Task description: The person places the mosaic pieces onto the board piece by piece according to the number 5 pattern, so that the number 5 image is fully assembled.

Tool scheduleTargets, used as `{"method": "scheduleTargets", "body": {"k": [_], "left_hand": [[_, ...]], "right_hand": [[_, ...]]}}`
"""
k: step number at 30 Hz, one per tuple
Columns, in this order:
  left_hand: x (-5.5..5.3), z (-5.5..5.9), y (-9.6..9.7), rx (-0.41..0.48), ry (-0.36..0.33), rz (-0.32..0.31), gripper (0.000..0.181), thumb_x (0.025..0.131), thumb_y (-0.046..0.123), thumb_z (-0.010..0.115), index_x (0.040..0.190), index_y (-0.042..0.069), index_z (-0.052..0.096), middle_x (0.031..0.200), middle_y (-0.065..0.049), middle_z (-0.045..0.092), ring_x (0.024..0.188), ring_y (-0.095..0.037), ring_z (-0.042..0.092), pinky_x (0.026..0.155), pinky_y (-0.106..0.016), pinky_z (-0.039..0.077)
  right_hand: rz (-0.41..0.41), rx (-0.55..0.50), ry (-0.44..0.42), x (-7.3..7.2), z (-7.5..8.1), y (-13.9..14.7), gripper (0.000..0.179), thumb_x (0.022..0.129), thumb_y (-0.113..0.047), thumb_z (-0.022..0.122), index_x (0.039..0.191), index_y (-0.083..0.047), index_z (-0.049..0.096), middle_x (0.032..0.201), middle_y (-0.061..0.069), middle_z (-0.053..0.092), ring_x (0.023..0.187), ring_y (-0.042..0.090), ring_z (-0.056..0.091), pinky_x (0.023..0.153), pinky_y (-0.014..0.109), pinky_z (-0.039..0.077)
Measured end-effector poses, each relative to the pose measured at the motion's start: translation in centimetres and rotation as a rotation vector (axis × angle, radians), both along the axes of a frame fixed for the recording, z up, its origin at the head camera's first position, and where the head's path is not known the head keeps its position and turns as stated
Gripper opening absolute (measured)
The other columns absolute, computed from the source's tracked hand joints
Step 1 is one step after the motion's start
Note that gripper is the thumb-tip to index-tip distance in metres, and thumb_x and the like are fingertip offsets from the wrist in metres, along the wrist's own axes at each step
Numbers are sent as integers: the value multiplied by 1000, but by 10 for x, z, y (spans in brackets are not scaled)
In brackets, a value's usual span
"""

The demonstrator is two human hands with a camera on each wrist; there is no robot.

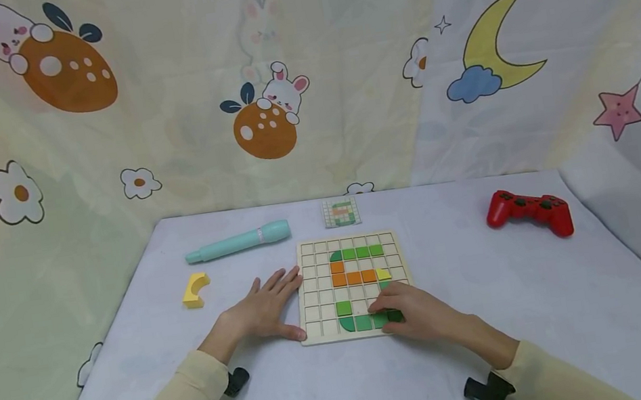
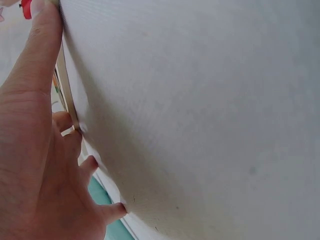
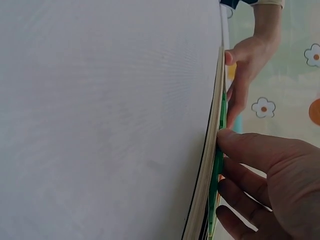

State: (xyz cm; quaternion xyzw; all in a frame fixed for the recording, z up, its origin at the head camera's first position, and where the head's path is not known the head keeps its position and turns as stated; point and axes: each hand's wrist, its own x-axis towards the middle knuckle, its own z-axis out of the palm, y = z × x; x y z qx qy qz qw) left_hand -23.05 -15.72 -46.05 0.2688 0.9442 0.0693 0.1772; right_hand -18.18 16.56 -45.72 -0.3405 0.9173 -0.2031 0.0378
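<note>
A square wooden grid board [image 1: 312, 304] lies on the table, bearing green, orange and yellow tiles. My left hand [image 1: 264, 305] is spread flat on the cloth left of it, its thumb at the near left corner and fingertips by the left edge. Over the near right part is my right hand [image 1: 418, 309], its thumb and bent fingers around a green tile [image 1: 379, 320] in the nearest row. In the right wrist view, the thumb [image 3: 245, 145] touches the green pieces along the board's edge. The right hand covers some squares.
Behind the board lies a small pattern card [image 1: 341, 213]. A teal pen-shaped cylinder [image 1: 240, 242] and a yellow arch block [image 1: 194, 291] are to the left. At the far right sits a red game controller [image 1: 528, 212]. A printed curtain [image 1: 342, 87] hangs behind the table.
</note>
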Motion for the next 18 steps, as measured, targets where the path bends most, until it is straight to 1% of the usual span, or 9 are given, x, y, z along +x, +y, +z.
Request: {"method": "scheduleTargets", "body": {"k": [8,15,18], "left_hand": [[0,-1,1,2,-3,-2,114,70,75,65,157,21,15,165,4,1,152,-29,3,116,-66,10],[-1,-1,1,-7,2,1,114,70,75,65,157,22,14,165,5,1,152,-29,3,116,-65,10],[-1,-1,1,-12,-1,3,114,69,75,65,157,22,14,165,5,1,153,-28,3,116,-65,10]], "right_hand": [[-3,-2,-8,0,-1,1,30,83,-22,77,112,-18,71,107,-10,67,98,6,54,88,27,50],[-11,-20,11,2,-1,3,29,83,-21,77,111,-17,72,108,-9,67,101,8,55,89,28,51],[-25,-23,15,2,1,4,29,83,-20,76,111,-17,72,109,-8,67,102,9,56,89,29,51]]}}
